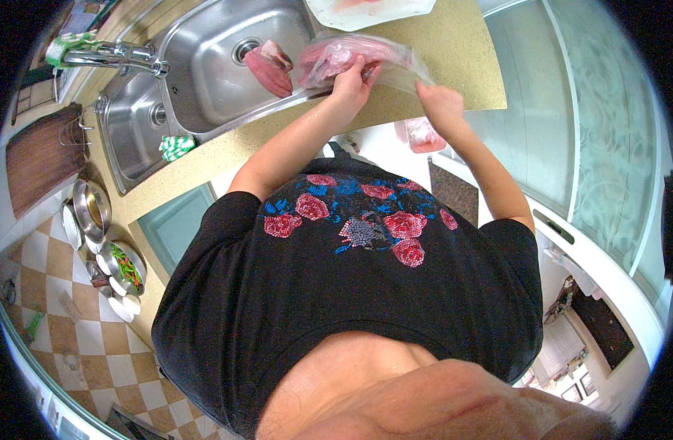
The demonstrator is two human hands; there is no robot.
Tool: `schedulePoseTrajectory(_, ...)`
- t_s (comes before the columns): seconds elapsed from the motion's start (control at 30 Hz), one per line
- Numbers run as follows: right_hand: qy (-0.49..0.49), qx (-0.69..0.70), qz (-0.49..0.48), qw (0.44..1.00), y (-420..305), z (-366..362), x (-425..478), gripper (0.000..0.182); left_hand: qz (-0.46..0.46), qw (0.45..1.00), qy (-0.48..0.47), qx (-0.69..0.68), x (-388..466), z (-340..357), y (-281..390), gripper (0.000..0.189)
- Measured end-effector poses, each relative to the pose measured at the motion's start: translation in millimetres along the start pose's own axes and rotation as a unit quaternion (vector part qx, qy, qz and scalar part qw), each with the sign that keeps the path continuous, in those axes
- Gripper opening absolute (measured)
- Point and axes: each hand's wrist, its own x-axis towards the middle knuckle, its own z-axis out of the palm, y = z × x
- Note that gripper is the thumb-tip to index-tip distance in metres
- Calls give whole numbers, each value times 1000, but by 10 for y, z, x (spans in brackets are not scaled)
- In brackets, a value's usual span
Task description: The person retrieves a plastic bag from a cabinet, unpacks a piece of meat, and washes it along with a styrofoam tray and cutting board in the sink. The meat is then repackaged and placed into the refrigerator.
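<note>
A clear plastic bag (394, 47) with raw pink meat (328, 58) in it lies across the right rim of the steel sink and the speckled counter. My left hand (354, 88) grips the bag and meat from the near side. With its fingers closed, my right hand (440, 104) holds the bag's loose film on the right. Another piece of raw meat (269, 69) rests at the sink's edge beside the drain, apart from both hands. Below the counter edge, near my right wrist, is a pink tray or package (423, 135) with whitish contents, partly covered by the wrist.
A white tray or board (369, 14) stands on the counter beyond the bag. The double sink (204, 82) has a chrome faucet (114, 58) and a green-and-white cloth (177, 147). Metal bowls (92, 212), one with cut green and red vegetables (126, 268), stand at the left.
</note>
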Motion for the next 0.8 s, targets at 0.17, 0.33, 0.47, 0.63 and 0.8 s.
schedulePoseTrajectory(0.17, 75, -4, -8, 997, 344, -187, -82, 10, -50, 975, -137, 171, 52, -17, -14, 28)
schedulePoseTrajectory(0.33, 55, -8, 61, 997, 544, -321, -84, 19, 299, 570, -77, 761, -638, 139, 535, 49)
schedulePoseTrajectory(0.47, 51, -32, 88, 994, 529, -727, 39, 28, 375, 405, 33, 833, -379, -104, 651, 56)
schedulePoseTrajectory(0.63, 86, 2, 57, 995, 791, -873, 102, 25, 189, 312, 4, 931, -526, -83, 1094, 33)
schedulePoseTrajectory(0.8, 151, 13, -13, 988, 1212, -1253, 193, 20, 327, 278, -71, 900, -748, 548, 1754, 21)
